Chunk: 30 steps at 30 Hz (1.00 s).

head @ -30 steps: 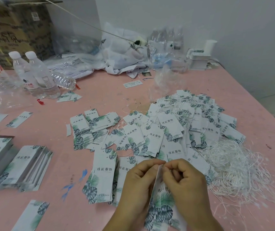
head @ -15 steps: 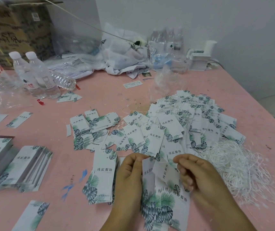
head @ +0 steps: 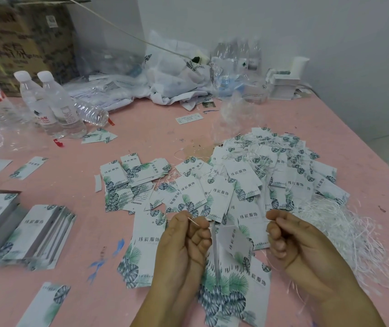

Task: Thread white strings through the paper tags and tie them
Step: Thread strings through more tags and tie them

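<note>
Both hands, the left hand (head: pixel 185 234) and right hand (head: pixel 290 237), are now drawing apart, each grip pinching a string (head: pixel 226 224) end above the tags (head: pixel 233 241), seemingly tightening a knot.

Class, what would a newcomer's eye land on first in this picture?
First, the two hands, left hand and right hand, pulling a white string taut through hanging tags. Behind them a heap of leaf-printed tags covers the pink table, with loose strings at right.

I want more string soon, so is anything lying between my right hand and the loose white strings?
Nothing visible: the right hand sits beside the tangled pile of thin white strings, bare pink tabletop between.
</note>
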Available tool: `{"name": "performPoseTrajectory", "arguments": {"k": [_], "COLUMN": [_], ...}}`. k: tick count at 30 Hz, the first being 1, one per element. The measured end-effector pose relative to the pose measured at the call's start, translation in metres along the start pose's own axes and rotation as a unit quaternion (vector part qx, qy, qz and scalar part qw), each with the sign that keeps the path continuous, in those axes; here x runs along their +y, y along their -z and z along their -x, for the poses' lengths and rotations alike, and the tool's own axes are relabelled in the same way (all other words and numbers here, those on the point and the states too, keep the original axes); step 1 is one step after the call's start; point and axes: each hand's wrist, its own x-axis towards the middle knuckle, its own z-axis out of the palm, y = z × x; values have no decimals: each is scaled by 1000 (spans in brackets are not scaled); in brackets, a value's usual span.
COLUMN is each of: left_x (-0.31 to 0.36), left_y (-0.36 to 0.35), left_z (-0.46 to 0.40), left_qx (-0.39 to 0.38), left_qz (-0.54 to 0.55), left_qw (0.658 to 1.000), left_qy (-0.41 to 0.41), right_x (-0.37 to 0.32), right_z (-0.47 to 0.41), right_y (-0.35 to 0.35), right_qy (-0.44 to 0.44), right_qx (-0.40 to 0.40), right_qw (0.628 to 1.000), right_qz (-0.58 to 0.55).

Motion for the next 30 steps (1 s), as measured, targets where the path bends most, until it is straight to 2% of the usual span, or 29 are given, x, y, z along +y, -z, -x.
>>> {"name": "performPoseTrajectory", "arguments": {"k": [3,8,13,23,30], "left_x": [3,12,6,-6,-8], "left_y": [-1,-6,-10,-9,-10], "left_z": [3,10,12,19,21], "left_qx": [-25,-127,-95,-139,-148], "left_qz": [14,29,-25,-157,-207], "left_qw": [1000,991,995,978,967], "left_qy": [-7,-3,-2,-14,-17], "right_x": [-1,3,8,15,21], "right_z": [4,11,14,17,20], "right_y": [-4,-13,-22,-28,-30], "right_qy": [2,-13,-26,63,167], "right_qx": [-26,-87,-97,-72,-23], "right_qw": [999,995,995,989,962], "right_qz": [-33,-38,14,111,215]}}
